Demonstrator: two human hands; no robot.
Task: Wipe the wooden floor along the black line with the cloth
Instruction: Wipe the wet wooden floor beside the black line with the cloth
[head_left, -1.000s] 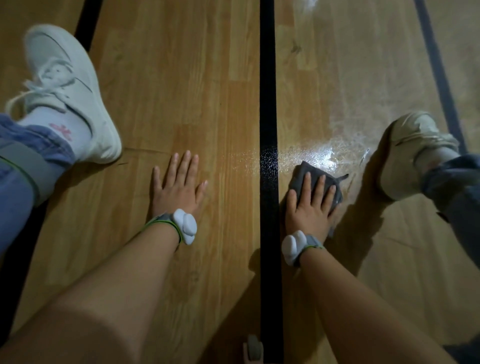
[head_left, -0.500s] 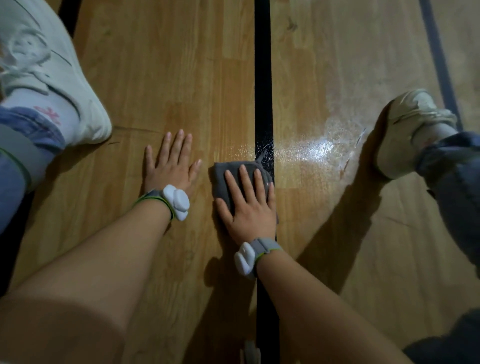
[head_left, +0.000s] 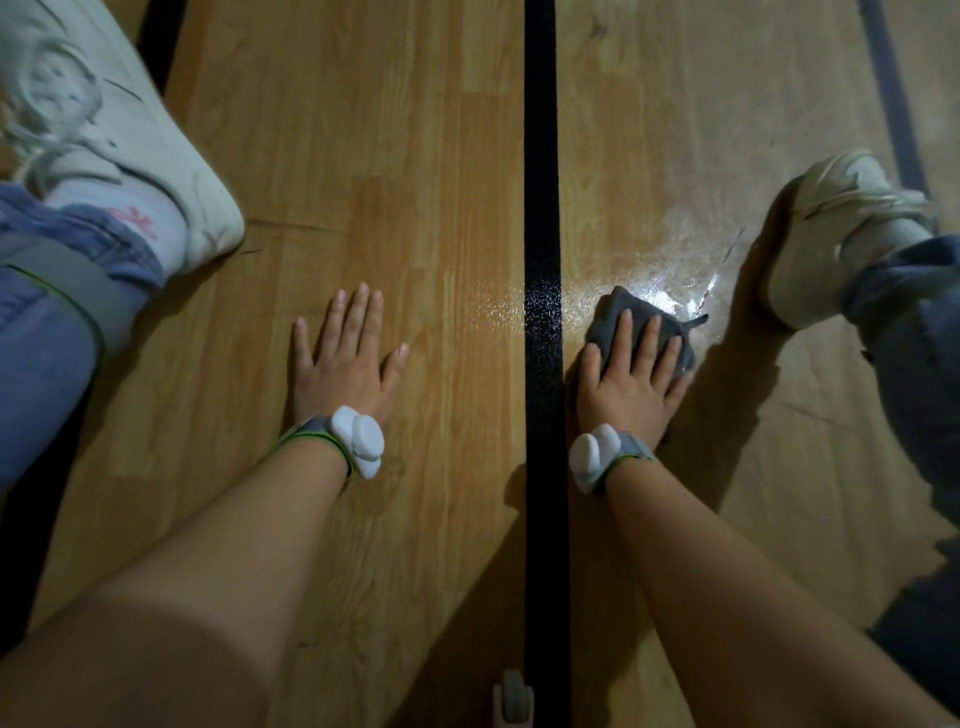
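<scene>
**While the left hand (head_left: 345, 358) braces, the right hand (head_left: 631, 379) presses the grey cloth (head_left: 609, 314) beside the black line (head_left: 540, 156)**

Since the head camera is my only view, I take everything from it. The cloth lies bunched on the wooden floor (head_left: 363, 156) just right of the black line, close to its edge but, as far as I can tell, not over it. The right hand lies on top, palm down, fingers straight and slightly spread. I read that as pressing rather than gripping, which suits pushing a rag flat across boards. The cloth's far edge pokes out beyond the fingertips and touches a wet patch (head_left: 670, 244), a shine that spreads far and right and faintly crosses the line to the left.

The left hand is flat on bare boards left of the line, fingers splayed wide, holding nothing. I judge it carries body weight so the other arm is free to sweep. Each wrist wears a tracker band (head_left: 358, 441).

One white sneaker (head_left: 104, 145) sits far left and a second sneaker (head_left: 831, 223) far right. The legs straddle the line, which puts the strip between them within reach. I judge the wiping is under way.
</scene>
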